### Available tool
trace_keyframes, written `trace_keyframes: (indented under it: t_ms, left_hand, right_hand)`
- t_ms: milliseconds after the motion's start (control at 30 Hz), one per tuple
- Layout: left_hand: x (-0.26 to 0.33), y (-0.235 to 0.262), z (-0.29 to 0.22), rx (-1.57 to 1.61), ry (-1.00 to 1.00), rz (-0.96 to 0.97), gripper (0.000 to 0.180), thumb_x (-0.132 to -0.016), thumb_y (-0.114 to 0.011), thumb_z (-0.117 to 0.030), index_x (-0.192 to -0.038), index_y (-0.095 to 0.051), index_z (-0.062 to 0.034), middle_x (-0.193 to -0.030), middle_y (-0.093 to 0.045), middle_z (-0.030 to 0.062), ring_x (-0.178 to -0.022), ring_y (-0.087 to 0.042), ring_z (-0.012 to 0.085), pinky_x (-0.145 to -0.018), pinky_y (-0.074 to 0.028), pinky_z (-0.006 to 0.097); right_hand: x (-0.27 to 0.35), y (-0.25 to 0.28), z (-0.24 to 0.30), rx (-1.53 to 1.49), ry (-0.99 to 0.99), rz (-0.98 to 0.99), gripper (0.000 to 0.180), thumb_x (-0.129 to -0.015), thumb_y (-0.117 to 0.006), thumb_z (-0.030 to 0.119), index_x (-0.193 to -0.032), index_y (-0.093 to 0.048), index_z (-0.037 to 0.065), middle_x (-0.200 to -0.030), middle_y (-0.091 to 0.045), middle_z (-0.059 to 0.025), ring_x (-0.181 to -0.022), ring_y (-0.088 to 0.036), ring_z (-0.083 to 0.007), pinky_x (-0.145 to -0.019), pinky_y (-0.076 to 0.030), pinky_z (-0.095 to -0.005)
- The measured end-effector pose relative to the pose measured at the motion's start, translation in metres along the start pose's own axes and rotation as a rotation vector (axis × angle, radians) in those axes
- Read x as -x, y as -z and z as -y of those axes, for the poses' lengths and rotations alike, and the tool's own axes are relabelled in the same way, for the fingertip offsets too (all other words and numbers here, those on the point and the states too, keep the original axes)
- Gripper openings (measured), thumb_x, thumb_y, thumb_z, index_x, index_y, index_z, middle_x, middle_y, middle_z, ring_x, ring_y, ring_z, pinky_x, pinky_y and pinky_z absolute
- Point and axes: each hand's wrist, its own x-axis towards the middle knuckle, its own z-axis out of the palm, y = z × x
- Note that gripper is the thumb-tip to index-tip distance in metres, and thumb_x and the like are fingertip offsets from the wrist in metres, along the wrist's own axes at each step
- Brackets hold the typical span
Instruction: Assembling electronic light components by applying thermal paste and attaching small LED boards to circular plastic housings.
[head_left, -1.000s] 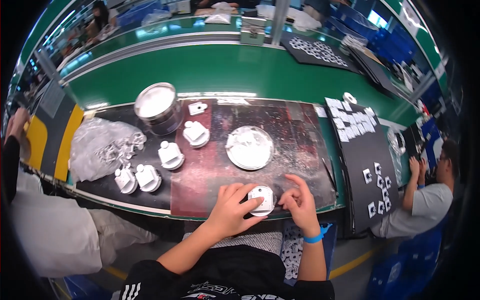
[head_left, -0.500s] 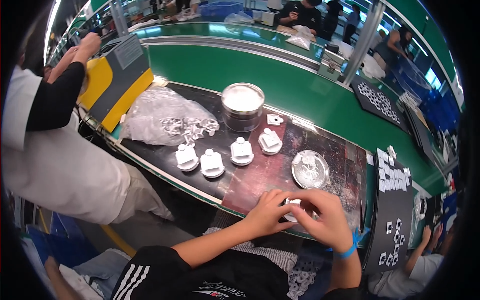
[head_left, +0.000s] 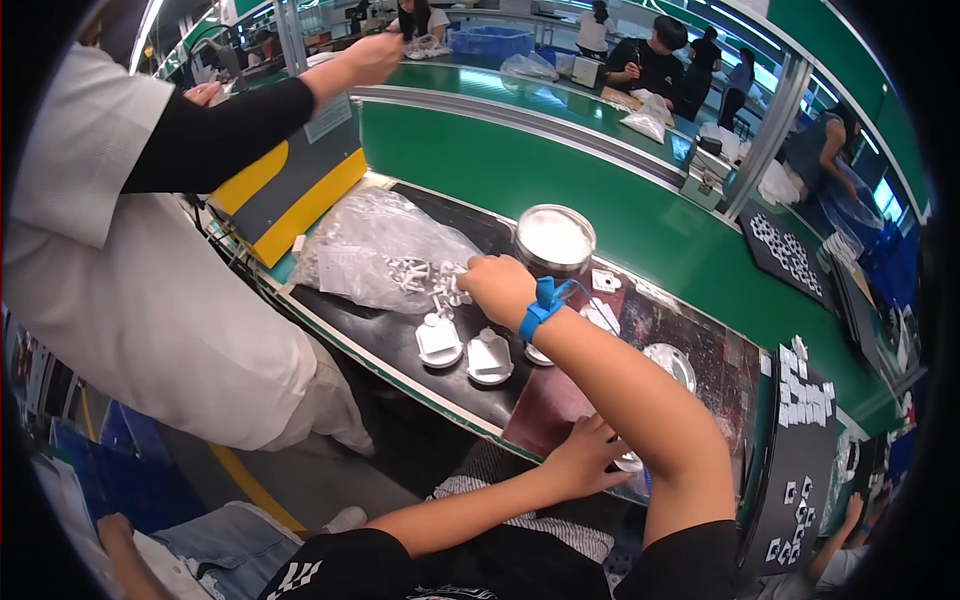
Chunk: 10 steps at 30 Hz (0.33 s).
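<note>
The right hand [head_left: 495,285] has left the spot close to the body where it worked a second ago and now reaches out across the table [head_left: 400,350] to the mouth of the clear plastic bag [head_left: 375,250], its grip closed down among the small white parts [head_left: 425,275] spilling there; whether a part is pinched I cannot tell. Just below that grip two white housings [head_left: 465,350] lie side by side; beyond it stands a round metal tin [head_left: 555,240]. The left hand [head_left: 585,455] stays back at the near edge, fingers curled loosely by a white piece [head_left: 630,462] that is mostly hidden. It looks like fetching a fresh part, the last piece being finished
</note>
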Motion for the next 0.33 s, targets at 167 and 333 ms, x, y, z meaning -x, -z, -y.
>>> trace_keyframes:
  t_ms: [167, 333]
  left_hand:
    - [0.003, -0.009, 0.008, -0.003, -0.023, 0.036, 0.073, -0.08, -0.081, -0.029, -0.146, -0.053, -0.0132, -0.156, -0.04, 0.0182, -0.147, -0.034, 0.0417, -0.11, -0.038, 0.057]
    - [0.003, -0.007, 0.006, -0.01, 0.011, 0.028, 0.071, -0.082, -0.081, -0.029, -0.146, -0.053, -0.0137, -0.159, -0.037, 0.0181, -0.153, -0.026, 0.0417, -0.115, -0.035, 0.059]
  right_hand:
    - [-0.017, -0.027, -0.005, -0.015, -0.011, 0.062, 0.008, -0.083, -0.069, 0.008, -0.085, -0.076, 0.007, -0.096, -0.071, -0.0156, -0.089, -0.073, -0.0357, -0.076, -0.06, -0.0464]
    - [-0.019, -0.038, -0.005, -0.118, -0.084, 0.13, 0.012, -0.08, -0.075, 0.01, -0.091, -0.079, 0.005, -0.103, -0.073, -0.0167, -0.099, -0.074, -0.0373, -0.084, -0.062, -0.0459]
